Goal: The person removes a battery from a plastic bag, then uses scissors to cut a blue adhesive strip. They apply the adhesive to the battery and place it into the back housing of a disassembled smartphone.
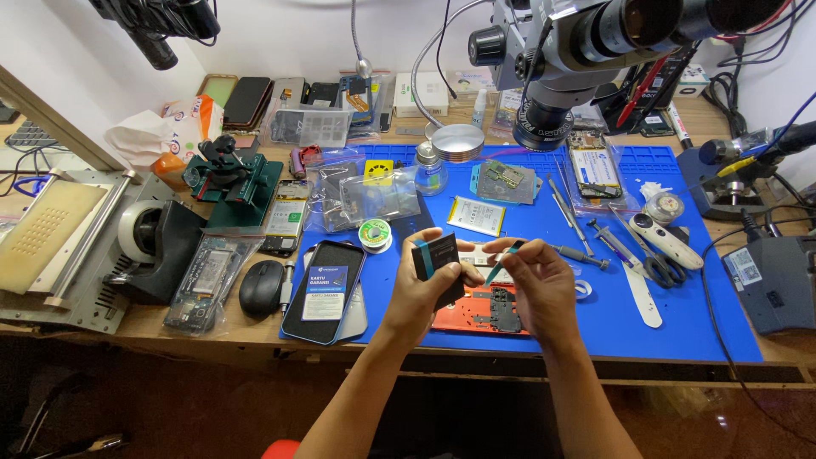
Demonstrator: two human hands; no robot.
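Together, the left hand (425,289) pinched a small dark block with a teal stripe (437,255), upright, while the right hand (535,285) gripped teal-tipped tweezers (503,260) angled toward it, nearly touching, above the opened orange phone (489,310).

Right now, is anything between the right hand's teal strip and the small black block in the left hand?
Nothing visible: the right hand holds the teal strip just beside the black block gripped by the left hand.

A blue work mat (680,327) covers the brown wooden worktop (212,336). The opened phone (489,313) is orange; the small box (438,255) black with a teal stripe.
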